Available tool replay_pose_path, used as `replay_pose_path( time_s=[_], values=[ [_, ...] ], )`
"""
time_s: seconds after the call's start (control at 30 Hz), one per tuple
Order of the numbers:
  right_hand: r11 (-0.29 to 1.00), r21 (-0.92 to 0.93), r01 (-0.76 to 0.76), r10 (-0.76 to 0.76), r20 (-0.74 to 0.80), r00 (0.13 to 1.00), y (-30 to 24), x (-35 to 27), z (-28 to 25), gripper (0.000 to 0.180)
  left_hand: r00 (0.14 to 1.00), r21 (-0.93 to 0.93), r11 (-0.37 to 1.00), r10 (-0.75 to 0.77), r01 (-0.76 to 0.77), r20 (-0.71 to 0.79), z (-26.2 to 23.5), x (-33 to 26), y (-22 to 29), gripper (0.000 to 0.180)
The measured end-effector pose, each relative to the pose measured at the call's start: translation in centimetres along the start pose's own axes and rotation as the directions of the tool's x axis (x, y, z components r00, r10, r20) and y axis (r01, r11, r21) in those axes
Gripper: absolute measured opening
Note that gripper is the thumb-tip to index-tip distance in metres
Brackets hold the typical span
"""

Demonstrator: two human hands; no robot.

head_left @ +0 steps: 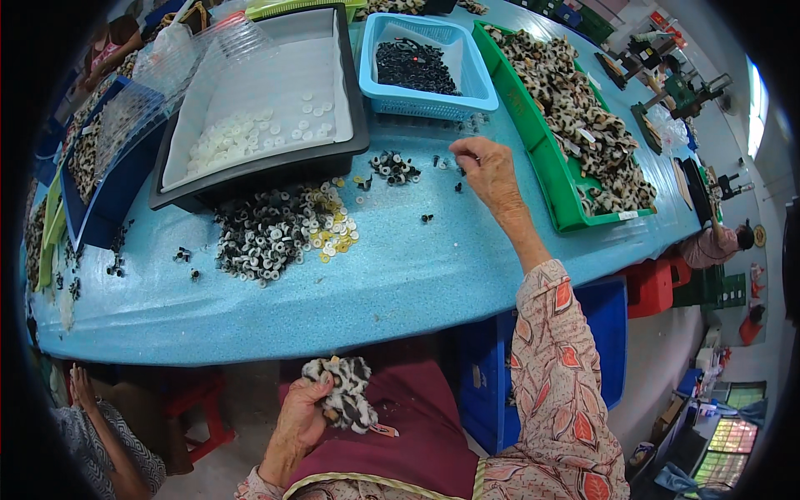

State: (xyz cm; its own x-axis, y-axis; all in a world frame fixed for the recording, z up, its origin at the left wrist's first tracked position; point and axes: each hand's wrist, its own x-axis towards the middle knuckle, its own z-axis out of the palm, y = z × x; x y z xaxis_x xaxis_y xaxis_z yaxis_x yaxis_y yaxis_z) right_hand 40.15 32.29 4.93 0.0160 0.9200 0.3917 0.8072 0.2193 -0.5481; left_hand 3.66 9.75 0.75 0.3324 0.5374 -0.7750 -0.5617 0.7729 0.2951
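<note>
My left hand (302, 421) is closed round a small furry plush piece (348, 392) with black, white and tan spots, held over my lap. A small printed tag (384, 430) hangs at its lower edge. Over the table my right hand (493, 177) is reached forward, thumb and fingers pinched together; whatever lies between them is too small to make out. Just beside its fingertips lie a few small black pegs (457, 187). To their left sits a little cluster of black and white pegs (394, 167). A larger heap of black pieces and white washers (262, 233) spreads further left.
A black tray (357, 108) lined with white holds white washers. Beside it stands a light-blue basket (433, 104) of black pegs. At right, a green bin (575, 218) holds spotted plush pieces. A blue crate (612, 342) stands below the table edge. Another person's hands (81, 387) show at lower left.
</note>
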Motion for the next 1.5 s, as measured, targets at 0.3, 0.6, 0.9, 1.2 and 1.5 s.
replay_pose_path(
  time_s=[0.3,0.6,0.9,1.2,1.5],
  values=[
    [0.991,-0.086,0.102,-0.099,0.036,0.994,-1.3,0.9,1.0,0.014,1.0,-0.026,1.0,0.0,0.0,-0.007,-0.1,-0.4,0.2,0.015],
    [0.996,-0.039,-0.077,0.084,0.239,0.967,-3.6,0.8,2.0,0.018,0.999,-0.038,0.999,0.036,-0.036,-0.01,-0.4,-0.6,0.0,0.016],
    [0.987,-0.126,0.096,-0.036,0.416,0.909,-3.6,-0.6,1.6,0.026,0.999,-0.03,0.999,0.045,-0.044,0.025,-0.7,-0.9,0.1,0.028],
    [0.995,-0.091,0.039,-0.018,0.22,0.975,-3.7,-1.0,-1.5,0.022,0.998,-0.035,0.997,0.065,-0.065,-0.014,-0.4,-1.0,0.3,0.024],
    [0.991,-0.076,0.107,-0.083,0.272,0.959,-4.4,-2.3,0.0,0.017,0.997,-0.058,0.995,0.082,-0.082,-0.01,-1.4,-0.3,0.1,0.027]
  ],
)
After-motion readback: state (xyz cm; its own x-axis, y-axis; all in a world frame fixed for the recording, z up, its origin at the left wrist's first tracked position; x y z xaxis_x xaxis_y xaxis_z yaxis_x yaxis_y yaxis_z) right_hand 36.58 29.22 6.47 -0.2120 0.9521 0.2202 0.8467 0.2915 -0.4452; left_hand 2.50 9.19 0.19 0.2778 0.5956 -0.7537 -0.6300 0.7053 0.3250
